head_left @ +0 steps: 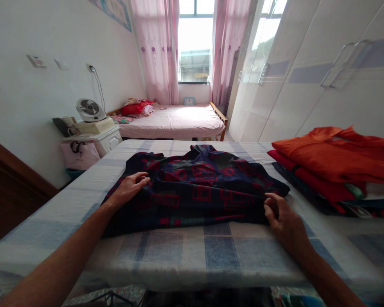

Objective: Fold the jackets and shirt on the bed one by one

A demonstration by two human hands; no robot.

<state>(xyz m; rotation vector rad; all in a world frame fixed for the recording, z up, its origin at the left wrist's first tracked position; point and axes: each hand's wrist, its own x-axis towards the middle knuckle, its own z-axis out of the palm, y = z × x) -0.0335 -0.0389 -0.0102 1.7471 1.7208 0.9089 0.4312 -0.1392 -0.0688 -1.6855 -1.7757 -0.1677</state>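
A dark navy shirt (198, 192) with red square patterns lies spread on the bed, somewhat wrinkled, its far edge uneven. My left hand (129, 187) is on its left part, thumb and fingers drawn together on the cloth in a pinch. At the shirt's right side, my right hand (281, 215) has curled fingers and thumb closed on the near right edge of the fabric. Beyond my right hand stands a pile of folded clothes, with an orange garment (336, 153) on top and a red one (313, 179) beneath it.
A blue and white checked sheet (185, 251) covers the bed. Farther off is a second bed (179, 121) with pink bedding, below a window. A white wardrobe (307, 76) lines the right side. At left, a small fan (90, 109) stands above a white cabinet (107, 143).
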